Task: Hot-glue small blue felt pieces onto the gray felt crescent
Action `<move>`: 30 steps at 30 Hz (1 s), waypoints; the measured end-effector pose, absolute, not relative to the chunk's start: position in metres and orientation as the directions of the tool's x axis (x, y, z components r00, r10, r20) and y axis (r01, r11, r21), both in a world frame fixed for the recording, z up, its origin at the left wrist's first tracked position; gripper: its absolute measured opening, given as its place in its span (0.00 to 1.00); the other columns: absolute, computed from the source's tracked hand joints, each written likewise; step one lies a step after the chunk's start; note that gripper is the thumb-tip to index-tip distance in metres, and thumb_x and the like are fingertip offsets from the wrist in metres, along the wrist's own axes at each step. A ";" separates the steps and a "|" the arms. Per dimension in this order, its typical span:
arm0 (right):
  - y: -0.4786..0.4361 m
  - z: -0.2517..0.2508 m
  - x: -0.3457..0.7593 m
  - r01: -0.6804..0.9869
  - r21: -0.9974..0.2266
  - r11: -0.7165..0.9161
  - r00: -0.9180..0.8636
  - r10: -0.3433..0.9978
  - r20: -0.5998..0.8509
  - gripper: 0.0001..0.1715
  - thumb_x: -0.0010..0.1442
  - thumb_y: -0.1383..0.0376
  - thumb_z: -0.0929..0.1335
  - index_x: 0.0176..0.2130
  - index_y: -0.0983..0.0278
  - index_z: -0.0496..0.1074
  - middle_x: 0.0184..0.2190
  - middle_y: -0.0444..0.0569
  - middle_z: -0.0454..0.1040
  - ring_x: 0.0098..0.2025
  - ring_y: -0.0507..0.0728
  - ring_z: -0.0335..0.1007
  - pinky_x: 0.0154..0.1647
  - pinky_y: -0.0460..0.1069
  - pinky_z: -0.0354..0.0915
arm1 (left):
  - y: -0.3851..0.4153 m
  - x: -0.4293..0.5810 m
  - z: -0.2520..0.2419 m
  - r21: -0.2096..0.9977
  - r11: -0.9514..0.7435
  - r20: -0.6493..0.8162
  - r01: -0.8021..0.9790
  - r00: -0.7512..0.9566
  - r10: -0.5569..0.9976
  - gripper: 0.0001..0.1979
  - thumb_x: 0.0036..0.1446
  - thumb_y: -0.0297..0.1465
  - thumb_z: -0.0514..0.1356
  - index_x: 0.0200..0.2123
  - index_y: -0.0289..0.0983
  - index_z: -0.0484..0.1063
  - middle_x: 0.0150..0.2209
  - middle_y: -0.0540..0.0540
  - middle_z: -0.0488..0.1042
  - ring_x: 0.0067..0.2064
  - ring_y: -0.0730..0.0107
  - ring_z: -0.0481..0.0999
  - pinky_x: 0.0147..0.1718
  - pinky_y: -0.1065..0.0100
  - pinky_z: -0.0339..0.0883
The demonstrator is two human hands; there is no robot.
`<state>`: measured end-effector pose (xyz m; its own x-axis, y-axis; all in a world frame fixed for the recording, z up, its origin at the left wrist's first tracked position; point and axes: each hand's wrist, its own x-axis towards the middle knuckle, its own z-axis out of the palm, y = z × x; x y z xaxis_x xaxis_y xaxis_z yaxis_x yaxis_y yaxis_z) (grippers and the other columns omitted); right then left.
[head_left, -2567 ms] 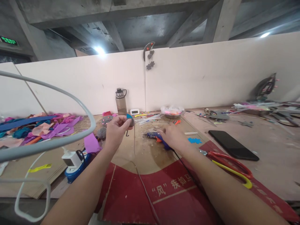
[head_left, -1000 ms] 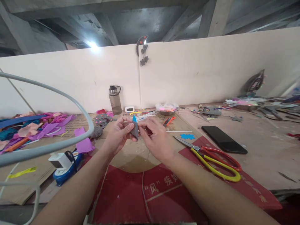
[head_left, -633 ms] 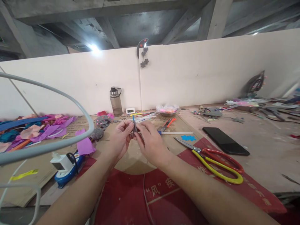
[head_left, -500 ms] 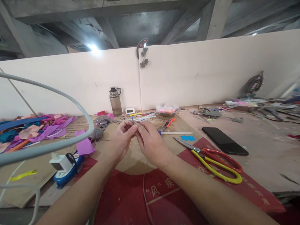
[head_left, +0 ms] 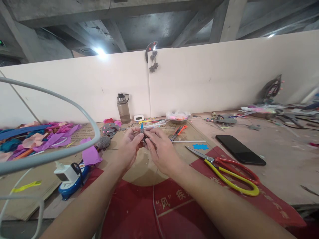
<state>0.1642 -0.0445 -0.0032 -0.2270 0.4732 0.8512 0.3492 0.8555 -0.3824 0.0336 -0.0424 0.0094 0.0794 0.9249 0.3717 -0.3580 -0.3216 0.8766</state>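
My left hand and my right hand meet above the cardboard, fingertips pinched together. Between them is a small blue piece, its pointed tip rising above the fingers. Something dark shows below the tip, mostly covered by the fingers, and I cannot make out its kind. To the right of my right hand lie a blue scalloped cutout, a white stick and an orange-handled cutting tool. Large scissors with red and yellow handles rest nearer to me.
A black phone lies at right. Along the back stand a water bottle, a small white digital display and a metal bowl. At left are fabric scraps, a blue power strip and a looping grey tube.
The blue piece has turned between my fingers and shows a broader face, with a dark part visible below it. Both hands stay in nearly the same place.
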 end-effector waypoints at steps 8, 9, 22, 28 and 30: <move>-0.042 -0.003 0.166 0.373 -0.392 0.841 -0.213 0.489 0.846 0.17 0.63 0.70 0.59 0.48 0.65 0.71 0.43 0.56 0.70 0.48 0.57 0.66 0.51 0.56 0.65 | -0.040 0.032 0.008 0.905 -0.297 0.335 -0.304 0.080 0.939 0.09 0.52 0.32 0.61 0.36 0.36 0.66 0.28 0.51 0.72 0.23 0.77 0.68 0.18 0.75 0.63; -0.042 -0.004 0.166 0.381 -0.387 0.839 -0.213 0.488 0.847 0.17 0.63 0.70 0.59 0.48 0.65 0.71 0.43 0.56 0.70 0.48 0.57 0.66 0.51 0.56 0.65 | -0.039 0.032 0.008 0.910 -0.292 0.326 -0.294 0.073 0.942 0.09 0.52 0.33 0.61 0.36 0.36 0.67 0.27 0.52 0.71 0.22 0.78 0.67 0.17 0.76 0.62; -0.035 -0.011 0.170 0.496 -0.262 0.828 -0.304 0.448 0.841 0.18 0.63 0.70 0.58 0.50 0.66 0.69 0.41 0.57 0.69 0.45 0.59 0.64 0.48 0.58 0.66 | -0.036 0.026 0.009 0.940 -0.242 0.244 -0.241 -0.024 0.970 0.14 0.45 0.35 0.67 0.36 0.35 0.73 0.30 0.49 0.74 0.24 0.79 0.70 0.16 0.79 0.64; -0.034 -0.012 0.170 0.532 -0.195 0.824 -0.331 0.415 0.848 0.18 0.63 0.70 0.58 0.48 0.70 0.69 0.40 0.59 0.69 0.45 0.60 0.63 0.48 0.56 0.66 | -0.038 0.026 0.010 0.934 -0.238 0.238 -0.268 -0.032 0.971 0.13 0.47 0.35 0.66 0.35 0.35 0.72 0.32 0.47 0.75 0.29 0.74 0.74 0.25 0.71 0.74; -0.034 -0.012 0.169 0.534 -0.188 0.824 -0.335 0.410 0.848 0.18 0.63 0.70 0.58 0.48 0.72 0.69 0.40 0.60 0.69 0.45 0.60 0.63 0.48 0.56 0.66 | -0.038 0.026 0.010 0.935 -0.236 0.232 -0.264 -0.046 0.972 0.13 0.46 0.36 0.67 0.34 0.35 0.72 0.32 0.48 0.75 0.29 0.74 0.74 0.26 0.70 0.75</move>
<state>0.1694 -0.0343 -0.0123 -0.3348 0.4103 0.8483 0.5341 0.8243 -0.1879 0.0259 -0.0376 0.0102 -0.0456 0.9716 0.2323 -0.2639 -0.2360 0.9352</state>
